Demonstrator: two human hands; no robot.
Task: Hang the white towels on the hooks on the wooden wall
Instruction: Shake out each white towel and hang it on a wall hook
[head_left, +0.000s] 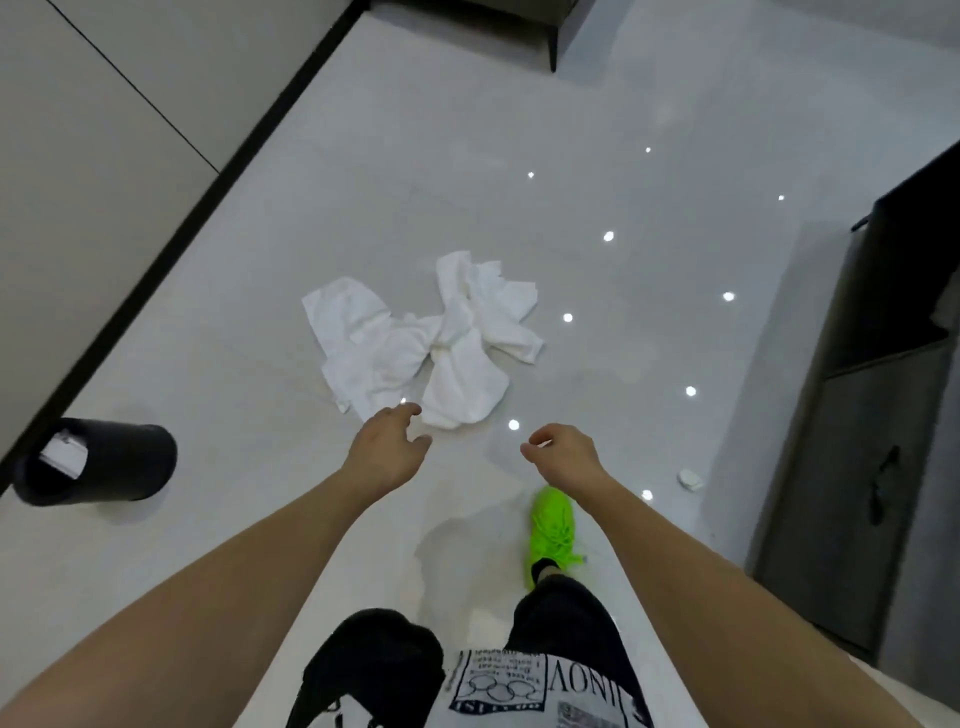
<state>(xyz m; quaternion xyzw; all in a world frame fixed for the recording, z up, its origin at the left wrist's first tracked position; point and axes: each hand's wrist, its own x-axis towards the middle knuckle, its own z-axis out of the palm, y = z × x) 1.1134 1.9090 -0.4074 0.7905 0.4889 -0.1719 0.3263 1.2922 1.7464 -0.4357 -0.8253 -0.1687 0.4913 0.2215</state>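
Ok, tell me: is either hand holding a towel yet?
No: the left hand and right hand hover empty above the towels on the floor.

Illumination is bright and even, from overhead. The glossy pale grey tiled floor carries a row of small white pinpoint reflections. Shadows are faint and soft. Slight motion blur softens detail throughout. Wide-angle distortion bends straight lines towards the frame edges.
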